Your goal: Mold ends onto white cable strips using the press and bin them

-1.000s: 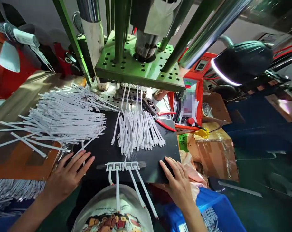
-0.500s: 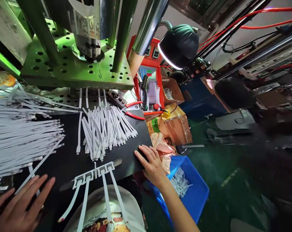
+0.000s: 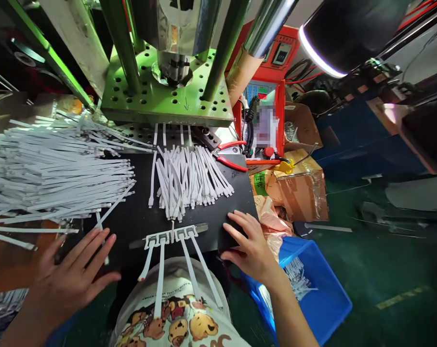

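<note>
two hands are ours, each with fingers spread wide: our right hand [image 3: 252, 246] is at the right edge of the black table [image 3: 142, 197], gripping nothing; our left hand [image 3: 72, 274] lies by a loose strip [image 3: 119, 203], not gripping it, though we cannot tell whether we touch it. we judge this a pause between handlings; lifting anything from here would call for bringing our fingers together. between our hands, at the near edge, lies one white bar [image 3: 162, 237], its four hanging strips [image 3: 160, 279] reaching over our printed shirt [image 3: 178, 330]. beyond it we count one bunch of strips [image 3: 189, 176], one larger pile [image 3: 59, 168], both too tangled to number, one pair of pliers [image 3: 232, 164], and four strips running beneath one green plate [image 3: 167, 108]. one blue bin [image 3: 334, 294] stands to our right.
</note>
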